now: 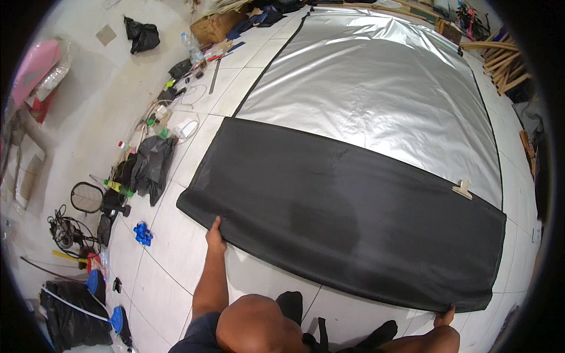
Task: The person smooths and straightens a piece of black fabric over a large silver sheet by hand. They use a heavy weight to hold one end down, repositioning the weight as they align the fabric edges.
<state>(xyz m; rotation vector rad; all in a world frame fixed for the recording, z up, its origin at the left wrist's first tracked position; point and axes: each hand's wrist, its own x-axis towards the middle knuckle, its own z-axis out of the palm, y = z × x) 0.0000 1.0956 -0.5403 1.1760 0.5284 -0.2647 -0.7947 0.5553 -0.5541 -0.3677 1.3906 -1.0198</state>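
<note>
We look down on a floor (176, 276) of large pale tiles in a cluttered workroom. Spread across it is a big sheet of silver fabric (376, 94) edged in black, and its near end is folded back so the black underside (347, 223) lies as a wide dark band over the silver. A small pale clip (463, 189) sits on the fold's far edge, towards the right. Our left hand (215, 237) grips the band's near edge close to its left corner, fingers clamped on the cloth. Our right hand (444, 317) holds the near right corner, fingers likewise closed on it. Along the left lie black bags (152, 165), cables, bottles, a racket (87, 197) and a blue toy (142, 233). Wooden frames (503, 62) are stacked at far right.
</note>
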